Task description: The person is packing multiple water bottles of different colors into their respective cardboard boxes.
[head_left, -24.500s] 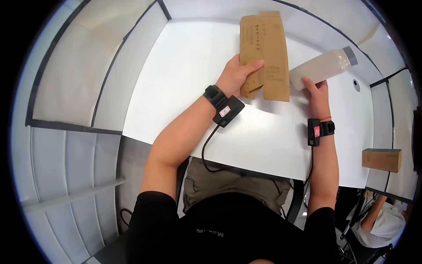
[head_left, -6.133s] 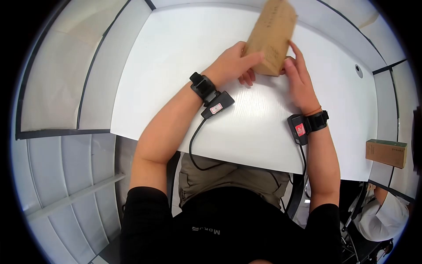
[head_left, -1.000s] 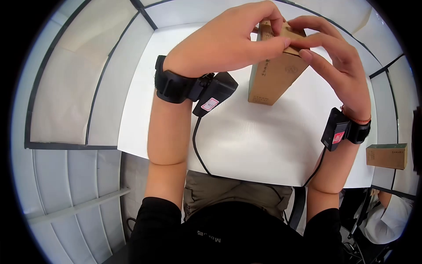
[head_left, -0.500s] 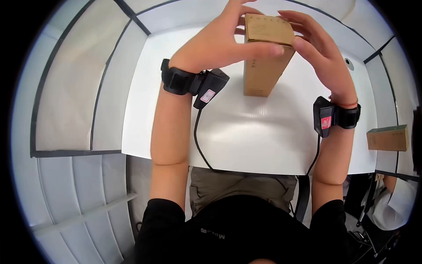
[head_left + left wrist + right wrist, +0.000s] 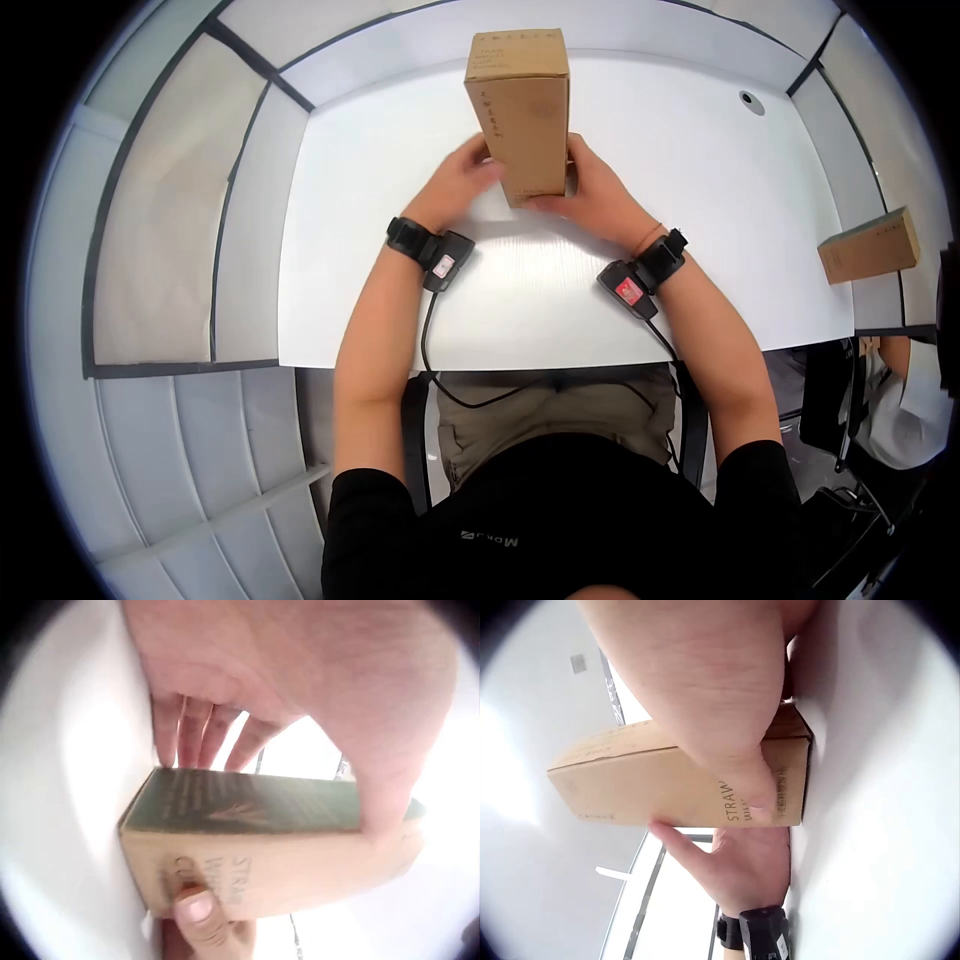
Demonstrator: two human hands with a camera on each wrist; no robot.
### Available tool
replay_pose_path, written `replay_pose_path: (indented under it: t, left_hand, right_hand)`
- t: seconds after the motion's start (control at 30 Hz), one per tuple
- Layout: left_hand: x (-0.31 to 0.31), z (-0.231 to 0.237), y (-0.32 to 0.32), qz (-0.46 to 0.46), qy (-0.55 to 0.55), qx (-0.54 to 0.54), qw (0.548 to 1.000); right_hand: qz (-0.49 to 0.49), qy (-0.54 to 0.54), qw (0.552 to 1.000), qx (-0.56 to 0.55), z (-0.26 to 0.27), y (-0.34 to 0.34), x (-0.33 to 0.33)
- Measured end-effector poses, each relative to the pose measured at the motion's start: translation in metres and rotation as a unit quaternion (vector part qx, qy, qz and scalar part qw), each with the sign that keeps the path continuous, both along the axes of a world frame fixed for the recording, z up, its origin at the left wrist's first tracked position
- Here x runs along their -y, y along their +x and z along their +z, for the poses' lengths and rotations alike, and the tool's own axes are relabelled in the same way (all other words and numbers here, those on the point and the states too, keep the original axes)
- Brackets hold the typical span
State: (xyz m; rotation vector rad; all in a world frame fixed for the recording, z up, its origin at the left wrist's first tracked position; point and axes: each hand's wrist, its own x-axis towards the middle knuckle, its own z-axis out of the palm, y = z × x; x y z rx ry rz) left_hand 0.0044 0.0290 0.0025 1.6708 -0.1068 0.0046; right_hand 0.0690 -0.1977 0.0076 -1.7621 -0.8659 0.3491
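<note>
A tall brown cardboard box (image 5: 530, 125) stands upright on the white table (image 5: 370, 290), its top flap closed. My right hand (image 5: 600, 195) grips its lower right side, thumb across the front, as the right wrist view also shows on the box (image 5: 660, 787). At the lower left side is my left hand (image 5: 455, 185), slightly blurred; in the left wrist view its fingertips and thumb touch the box's green side (image 5: 247, 802) and its edge, with the fingers fairly straight.
A second box (image 5: 870, 248), brown with a green side, lies at the far right by the partition. Low white panels surround the table, with a round cable hole (image 5: 750, 102) at the back right. Cables run from both wrist cameras. Another person's sleeve (image 5: 905, 420) shows at lower right.
Both hands have come down from the box's top to its lower sides. The top flap, under the fingers before, now lies flat and uncovered. Earlier, a pale bottle was in the right hand beside a flattened box.
</note>
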Motion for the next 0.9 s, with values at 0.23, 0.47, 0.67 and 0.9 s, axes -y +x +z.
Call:
replay_pose_path:
  t: [0.23,0.47,0.67,0.9]
  left_hand:
    - [-0.006,0.006,0.005,0.097,-0.019,-0.061,0.993]
    - [-0.006,0.003,0.004,0.095,0.049,-0.04,0.993]
    - [-0.004,0.002,0.002,0.098,0.058,-0.035,0.993]
    - [-0.003,-0.005,0.003,0.112,0.048,-0.037,0.992]
  right_hand:
    - [-0.048,0.026,0.998,-0.039,-0.004,-0.008,0.054]
    - [-0.24,0.003,0.968,-0.076,-0.008,-0.049,0.213]
    - [-0.371,-0.086,0.925,-0.002,-0.008,-0.075,0.366]
    - [-0.428,-0.112,0.896,0.042,-0.014,-0.066,0.434]
